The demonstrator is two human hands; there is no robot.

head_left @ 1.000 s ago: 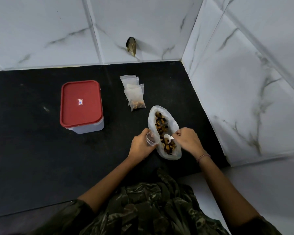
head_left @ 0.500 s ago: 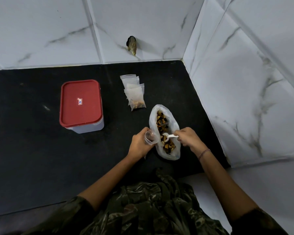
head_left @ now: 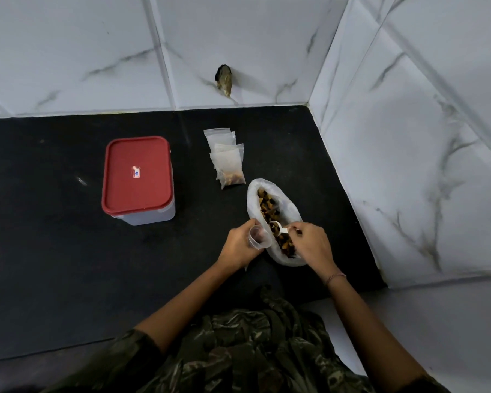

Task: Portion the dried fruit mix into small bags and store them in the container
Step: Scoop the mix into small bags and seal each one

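Note:
A large white bag of dried fruit mix [head_left: 291, 211] lies open on the black counter. My left hand [head_left: 238, 245] grips a small clear plastic cup [head_left: 260, 236], held tilted at the bag's left edge. My right hand [head_left: 312, 245] pinches the handle of a small white scoop [head_left: 278, 227], whose bowl is over the fruit just right of the cup. Behind the bag lies a pile of small clear zip bags [head_left: 227, 158]; the front one holds some fruit. The container [head_left: 138, 180], with its red lid on, stands to the left.
White marble-look tiled walls close the counter [head_left: 54, 251] at the back and right. A dark hole in the back wall [head_left: 224, 79] sits above the counter. The counter's front edge runs just before my body.
My right hand has drawn the scoop up out of the fruit and left toward the cup. The left hand and cup have stayed nearly in place.

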